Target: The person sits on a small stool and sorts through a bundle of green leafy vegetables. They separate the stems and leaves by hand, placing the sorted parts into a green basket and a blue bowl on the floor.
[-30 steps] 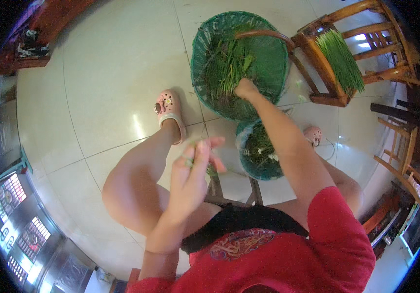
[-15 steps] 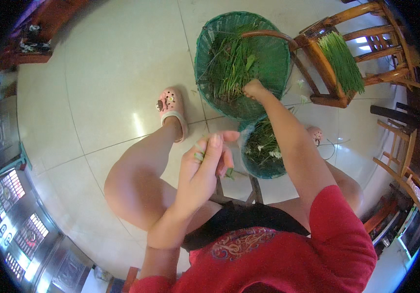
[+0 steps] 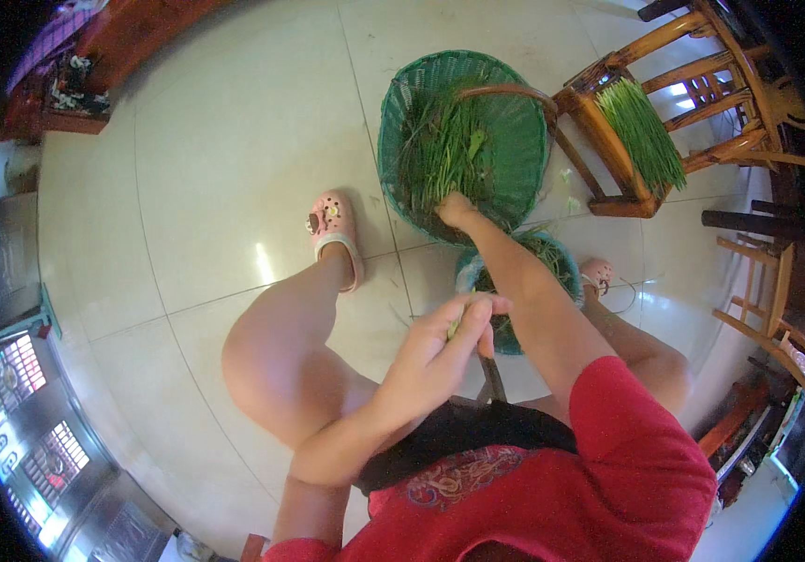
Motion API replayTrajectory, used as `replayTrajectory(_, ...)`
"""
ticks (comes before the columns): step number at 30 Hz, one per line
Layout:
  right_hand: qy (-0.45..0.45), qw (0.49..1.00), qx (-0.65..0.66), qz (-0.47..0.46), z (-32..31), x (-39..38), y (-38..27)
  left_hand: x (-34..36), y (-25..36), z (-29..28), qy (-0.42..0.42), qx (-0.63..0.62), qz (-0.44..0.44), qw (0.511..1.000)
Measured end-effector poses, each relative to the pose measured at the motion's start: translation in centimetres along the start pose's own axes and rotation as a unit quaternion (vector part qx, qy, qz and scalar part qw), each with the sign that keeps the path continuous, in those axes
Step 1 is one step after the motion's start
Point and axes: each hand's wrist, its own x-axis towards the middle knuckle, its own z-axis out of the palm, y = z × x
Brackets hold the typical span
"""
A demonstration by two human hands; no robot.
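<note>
My left hand [image 3: 435, 351] is in front of my body, fingers closed round some small pale green stems. My right hand [image 3: 456, 211] reaches into the big green woven basket [image 3: 519, 159] at the near ends of long, thin greens [image 3: 454, 150]; its fingers look closed, though what they grip is hidden. Below that basket a smaller blue-green container [image 3: 561, 262] with loose cut greens is partly covered by my right forearm. A neat bundle of long green leaves [image 3: 638, 131] lies on a wooden chair [image 3: 632, 206] to the right of the big basket.
My feet in pink clogs [image 3: 332, 229] stand either side of the smaller container on the tiled floor [image 3: 187, 206]. Other wooden chairs [image 3: 777, 300] line the right edge. Dark wooden furniture [image 3: 79, 112] is at the upper left, a metal panelled door [image 3: 42, 450] at the lower left.
My left hand has moved rightward and down toward my right forearm, still closed on stems. My right hand has shifted left and toward me inside the big basket, which sits lower in the view.
</note>
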Motion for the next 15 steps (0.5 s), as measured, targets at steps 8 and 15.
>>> replayTrajectory(8, 0.109, 0.842, 0.526, -0.043, -9.3, -11.7, 3.2, 0.7, -2.0, 0.4, -0.018, 0.007, 0.033, 0.999)
replayTrajectory(15, 0.164, 0.756, 0.616, -0.151, -8.8, -25.3, 6.9, 1.9, -1.5, 0.5, 0.029, 0.005, 0.027, 0.999)
